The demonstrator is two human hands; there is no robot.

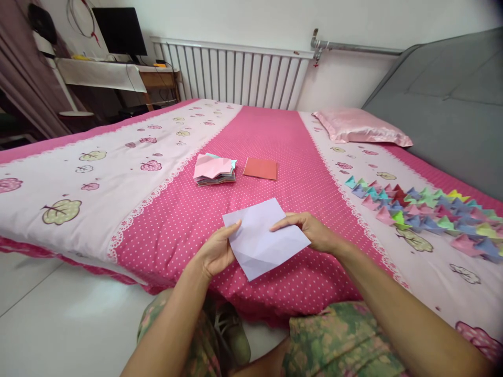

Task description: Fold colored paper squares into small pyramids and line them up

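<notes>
A pale lavender square of paper with fold creases is held just above the pink dotted bedspread. My left hand pinches its left edge, thumb on top. My right hand grips the right edge, fingers curled over the sheet. Farther back on the bed lie a stack of creased pink and light blue papers and a single flat red-orange square sheet.
Several folded paper shapes in many colours lie in rows on the bed's right side. A pink pillow rests by the grey headboard. A radiator and a desk with a monitor stand behind. White floor lies at lower left.
</notes>
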